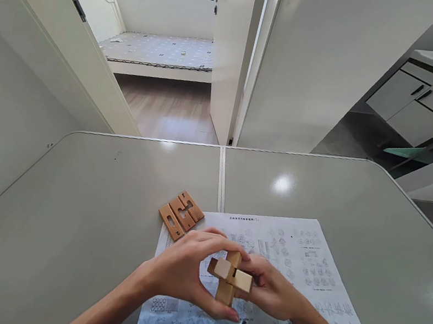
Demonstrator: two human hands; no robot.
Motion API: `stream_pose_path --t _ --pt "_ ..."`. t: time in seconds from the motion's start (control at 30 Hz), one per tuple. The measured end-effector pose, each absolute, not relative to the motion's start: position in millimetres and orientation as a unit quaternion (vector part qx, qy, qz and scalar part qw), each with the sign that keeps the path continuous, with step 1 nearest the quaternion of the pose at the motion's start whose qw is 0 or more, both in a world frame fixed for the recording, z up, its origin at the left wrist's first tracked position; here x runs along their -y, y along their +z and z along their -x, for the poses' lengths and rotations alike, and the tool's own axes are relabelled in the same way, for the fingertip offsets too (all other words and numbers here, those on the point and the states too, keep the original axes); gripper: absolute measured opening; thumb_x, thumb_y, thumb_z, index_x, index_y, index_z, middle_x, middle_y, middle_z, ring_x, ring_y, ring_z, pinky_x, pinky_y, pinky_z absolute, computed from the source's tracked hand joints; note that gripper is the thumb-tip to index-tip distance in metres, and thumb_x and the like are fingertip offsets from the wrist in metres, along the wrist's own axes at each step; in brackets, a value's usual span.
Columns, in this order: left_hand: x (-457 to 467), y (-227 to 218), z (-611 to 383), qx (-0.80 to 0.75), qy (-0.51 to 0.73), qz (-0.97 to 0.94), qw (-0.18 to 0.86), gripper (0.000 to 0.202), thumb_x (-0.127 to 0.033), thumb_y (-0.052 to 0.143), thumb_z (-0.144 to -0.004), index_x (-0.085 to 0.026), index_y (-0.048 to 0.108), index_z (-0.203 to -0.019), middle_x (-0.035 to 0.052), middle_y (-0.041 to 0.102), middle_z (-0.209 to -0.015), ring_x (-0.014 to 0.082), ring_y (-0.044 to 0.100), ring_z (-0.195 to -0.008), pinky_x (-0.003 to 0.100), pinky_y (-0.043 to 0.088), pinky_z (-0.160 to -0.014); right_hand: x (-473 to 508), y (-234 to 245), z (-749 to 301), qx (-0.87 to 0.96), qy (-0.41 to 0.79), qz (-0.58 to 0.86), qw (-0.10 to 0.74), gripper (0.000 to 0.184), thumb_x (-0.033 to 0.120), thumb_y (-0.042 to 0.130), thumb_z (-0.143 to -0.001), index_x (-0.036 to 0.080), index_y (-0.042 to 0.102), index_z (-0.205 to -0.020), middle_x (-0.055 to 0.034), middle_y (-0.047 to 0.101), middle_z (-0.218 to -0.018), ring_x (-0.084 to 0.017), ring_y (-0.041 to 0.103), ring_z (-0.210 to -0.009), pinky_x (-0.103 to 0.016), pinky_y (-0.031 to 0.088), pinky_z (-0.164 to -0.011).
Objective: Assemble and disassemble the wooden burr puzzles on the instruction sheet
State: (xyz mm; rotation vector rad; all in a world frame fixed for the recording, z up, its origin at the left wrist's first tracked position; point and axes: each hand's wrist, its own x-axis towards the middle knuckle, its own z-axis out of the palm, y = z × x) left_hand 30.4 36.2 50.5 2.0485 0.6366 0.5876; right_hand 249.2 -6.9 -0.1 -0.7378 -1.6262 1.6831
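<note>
A wooden puzzle of crossed blocks (230, 279) is held above a printed instruction sheet (300, 255). My left hand (184, 271) wraps round its left side, fingers curled over the top and thumb below. My right hand (273, 292) grips its right side from behind. Three flat notched wooden pieces (181, 215) lie side by side on the table just beyond the sheet's upper left corner, apart from both hands.
The grey table (107, 210) has a seam down its middle and rounded far corners. A small dark object (241, 323) lies on the sheet below the puzzle. Beyond the table are a white door, a bedroom doorway and cabinets at the right.
</note>
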Motion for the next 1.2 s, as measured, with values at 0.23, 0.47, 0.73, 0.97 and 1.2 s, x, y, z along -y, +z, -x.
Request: stream_pose_path --t 0.23,0.47,0.73,0.97,1.2 --pt "-43 56 -38 -0.274 0.247 -0.842 0.394 0.061 -0.052 0.092 -0.070 -0.025 0.070 -0.120 0.0039 0.082 -0.109 0.0280 0.073 -0.111 0.040 0.055 -0.103 8 -4 -250 0.621 0.583 0.341 0.398 0.041 0.053 0.065 -0.102 0.019 0.063 -0.079 0.0023 0.045 -0.072 -0.014 0.039 -0.065 -0.027 0.041 -0.062" --pt "-48 60 -45 -0.287 0.242 -0.845 0.381 0.061 -0.055 0.091 -0.072 -0.027 0.068 -0.121 0.0023 0.082 -0.110 0.0280 0.074 -0.109 0.045 0.052 -0.109 8 -7 -252 0.655 0.499 0.375 0.426 0.051 0.057 0.059 -0.105 0.021 0.051 -0.070 0.0029 0.044 -0.068 -0.014 0.037 -0.063 -0.028 0.039 -0.061" --pt "-50 64 -39 -0.267 0.206 -0.839 0.427 0.063 -0.052 0.091 -0.072 -0.028 0.071 -0.126 0.0032 0.081 -0.122 0.0297 0.073 -0.117 0.043 0.052 -0.106 8 2 -253 0.629 0.608 0.309 0.374 0.034 0.050 0.060 -0.106 0.020 0.062 -0.090 0.0017 0.053 -0.075 -0.014 0.048 -0.064 -0.026 0.047 -0.061" --pt "-54 70 -39 -0.198 0.190 -0.805 0.526 0.062 -0.049 0.092 -0.073 -0.026 0.074 -0.128 0.0040 0.083 -0.116 0.0254 0.079 -0.103 0.034 0.058 -0.096 12 3 -257 0.610 0.699 0.216 0.304 0.035 0.053 0.055 -0.108 0.022 0.063 -0.096 -0.0016 0.064 -0.078 -0.016 0.063 -0.068 -0.029 0.058 -0.066" --pt "-48 65 -47 -0.163 0.226 -0.787 0.550 0.056 -0.052 0.090 -0.071 -0.022 0.077 -0.117 0.0069 0.084 -0.112 0.0264 0.079 -0.102 0.038 0.057 -0.101 17 2 -257 0.571 0.746 0.204 0.274 0.039 0.060 0.063 -0.101 0.022 0.070 -0.094 -0.0031 0.065 -0.076 -0.017 0.064 -0.064 -0.030 0.059 -0.062"
